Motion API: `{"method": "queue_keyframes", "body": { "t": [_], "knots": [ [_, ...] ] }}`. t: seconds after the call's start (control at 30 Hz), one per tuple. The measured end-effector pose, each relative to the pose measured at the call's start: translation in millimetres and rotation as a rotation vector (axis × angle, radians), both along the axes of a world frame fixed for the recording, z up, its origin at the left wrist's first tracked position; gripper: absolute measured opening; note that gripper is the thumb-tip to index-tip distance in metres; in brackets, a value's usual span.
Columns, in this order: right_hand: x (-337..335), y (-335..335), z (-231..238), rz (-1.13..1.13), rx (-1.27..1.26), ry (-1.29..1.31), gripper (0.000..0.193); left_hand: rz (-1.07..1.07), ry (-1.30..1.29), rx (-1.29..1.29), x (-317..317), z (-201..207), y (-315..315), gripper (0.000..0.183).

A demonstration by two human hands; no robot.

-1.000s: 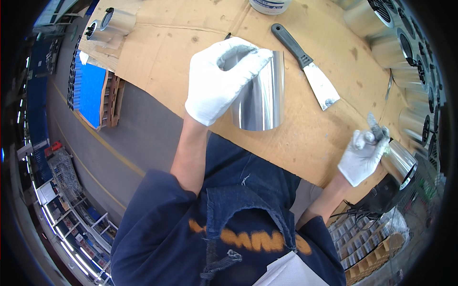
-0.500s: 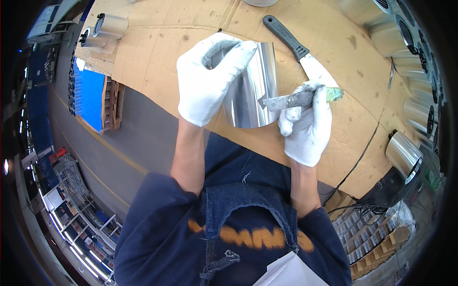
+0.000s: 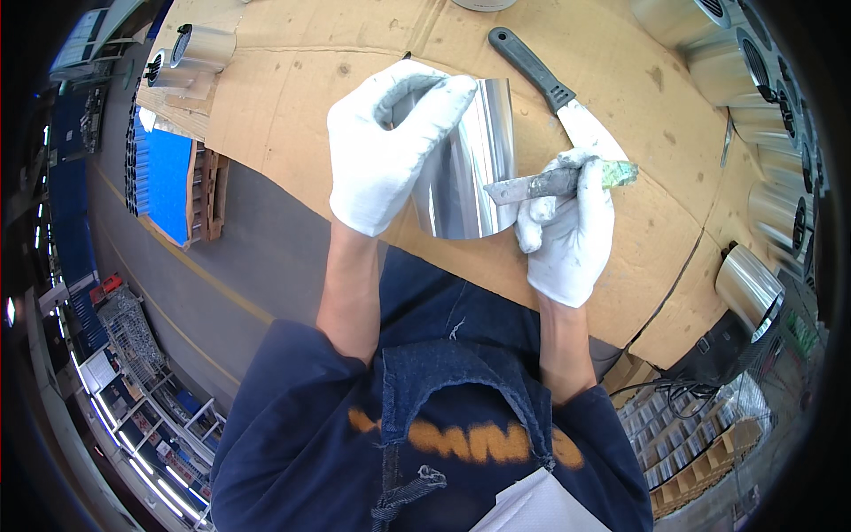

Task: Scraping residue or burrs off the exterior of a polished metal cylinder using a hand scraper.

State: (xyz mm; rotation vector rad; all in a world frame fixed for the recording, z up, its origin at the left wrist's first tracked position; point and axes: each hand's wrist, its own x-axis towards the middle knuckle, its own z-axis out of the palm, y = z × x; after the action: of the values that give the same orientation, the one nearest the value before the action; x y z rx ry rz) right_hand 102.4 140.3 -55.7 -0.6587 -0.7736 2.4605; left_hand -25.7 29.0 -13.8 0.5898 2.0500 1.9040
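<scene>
My left hand (image 3: pixel 390 146), in a white glove, is closed around the upper rim of a shiny metal cylinder (image 3: pixel 479 177), thumb and fingers pinching its wall. The cylinder stands slightly tilted over the cardboard. In my gloved right hand (image 3: pixel 572 222) is a narrow flat blade (image 3: pixel 519 188) with a dark wrapped middle and a greenish end. Its pale, angled tip lies against or just in front of the cylinder's right side; whether it touches, I cannot tell. Beyond the right hand lies a putty knife (image 3: pixel 534 71) with a dark grey handle, its blade partly hidden.
Brown cardboard (image 3: pixel 301 106) covers the worktable. Several metal cylinders with black fittings line the right edge, and a lone metal cylinder (image 3: pixel 750 288) lies nearer me. Two more cylinders (image 3: pixel 202 47) sit at the far left. A pallet with a blue sheet (image 3: pixel 168 182) stands on the floor.
The blade's tip has shifted very slightly left along the cylinder, and my right hand has moved a touch with it. My left hand keeps its hold.
</scene>
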Motion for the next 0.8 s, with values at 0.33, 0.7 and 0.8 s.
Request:
{"method": "queue_keyframes", "body": {
  "t": [0.33, 0.7, 0.8],
  "knots": [
    [0.8, 1.0, 0.4, -0.01, -0.005, 0.013, 0.03, -0.001, -0.009, 0.005, 0.6, -0.5, -0.6, 0.012],
    [0.9, 0.1, 1.9, -0.004, 0.048, -0.001, 0.03, 0.003, 0.015, -0.002, 0.9, 0.6, -0.6, 0.011],
    [1.6, 0.6, 1.0, -0.021, 0.058, -0.018, 0.03, -0.002, -0.008, 0.0, 0.8, -0.2, 0.6, 0.011]
  ]
}}
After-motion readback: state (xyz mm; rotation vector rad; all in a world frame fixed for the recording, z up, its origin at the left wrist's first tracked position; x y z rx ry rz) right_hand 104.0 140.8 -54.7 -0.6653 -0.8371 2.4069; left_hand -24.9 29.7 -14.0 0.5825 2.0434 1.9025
